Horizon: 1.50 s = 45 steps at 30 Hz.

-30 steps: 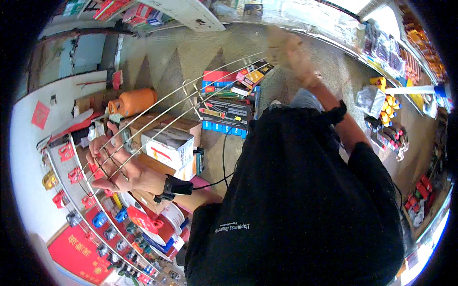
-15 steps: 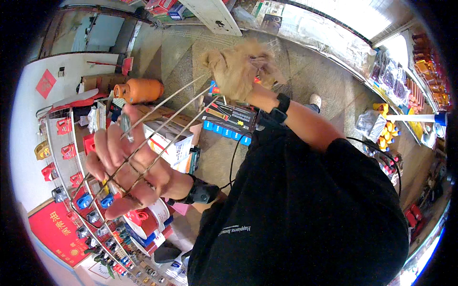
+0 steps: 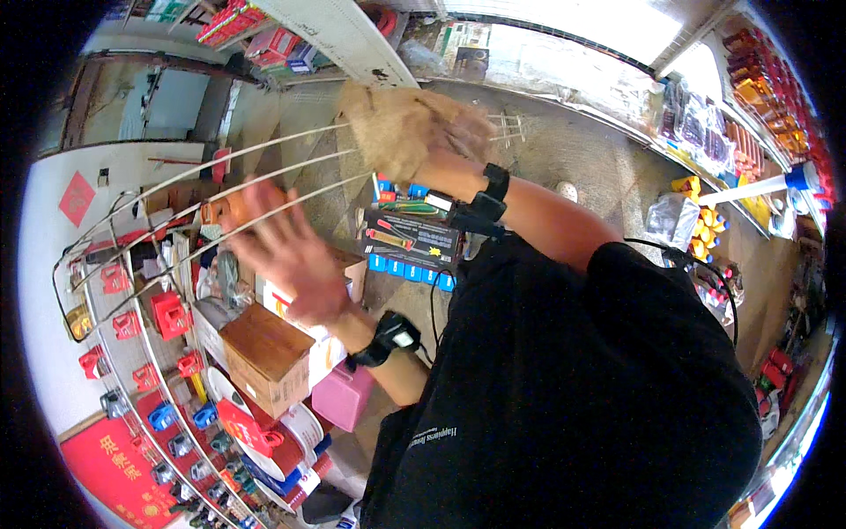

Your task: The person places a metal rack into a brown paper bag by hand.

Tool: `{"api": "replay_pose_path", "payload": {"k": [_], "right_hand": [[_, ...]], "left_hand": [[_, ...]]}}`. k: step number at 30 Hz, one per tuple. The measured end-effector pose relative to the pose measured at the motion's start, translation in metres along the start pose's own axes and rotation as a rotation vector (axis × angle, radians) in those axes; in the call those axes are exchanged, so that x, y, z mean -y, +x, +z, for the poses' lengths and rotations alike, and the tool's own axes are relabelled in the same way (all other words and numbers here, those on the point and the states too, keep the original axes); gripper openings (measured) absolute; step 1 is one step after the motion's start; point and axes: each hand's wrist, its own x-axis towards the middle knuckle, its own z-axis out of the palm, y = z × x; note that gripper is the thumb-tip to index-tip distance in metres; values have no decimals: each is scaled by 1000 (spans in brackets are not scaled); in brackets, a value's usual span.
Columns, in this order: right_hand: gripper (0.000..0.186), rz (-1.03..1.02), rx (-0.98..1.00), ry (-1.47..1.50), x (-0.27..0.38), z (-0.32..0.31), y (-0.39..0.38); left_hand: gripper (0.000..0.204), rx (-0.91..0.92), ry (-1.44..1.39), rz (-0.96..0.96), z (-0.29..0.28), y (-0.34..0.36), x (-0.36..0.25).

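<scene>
Long wire rack (image 3: pixel 300 167) slants lower left to upper right; right hand (image 3: pixel 448 141) grips tan cloth (image 3: pixel 379 128) round its upper stretch; left hand (image 3: pixel 295 264) spread loose mid-length, touch unclear

You have 1 red diamond-shaped paper (image 3: pixel 77 199) on the white wall (image 3: pixel 46 309), a dark-framed door (image 3: pixel 176 104) up-right of it, speckled floor (image 3: pixel 608 167) farther right.
</scene>
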Motion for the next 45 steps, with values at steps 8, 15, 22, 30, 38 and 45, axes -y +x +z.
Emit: {"api": "replay_pose_path", "payload": {"k": [8,15,22,30,38,45], "right_hand": [[17,-11,-15,7,12,20,-11],[18,65,-173,32,-27,17,-4],[19,190,-423,57,-115,15,25],[19,315,-592,4,-194,1,-9],[22,515,-527,-435,-377,-20,-76],[28,1167,-807,1143,-262,-9,-127]], "left_hand": [[34,-134,49,-9,44,36,40],[33,-174,113,162,69,34,29],[42,-217,53,274,35,49,-25],[34,-283,-261,177,-45,43,-44],[25,-398,-559,121,-131,1,-76],[22,-472,-525,171,-159,-40,-89]]}}
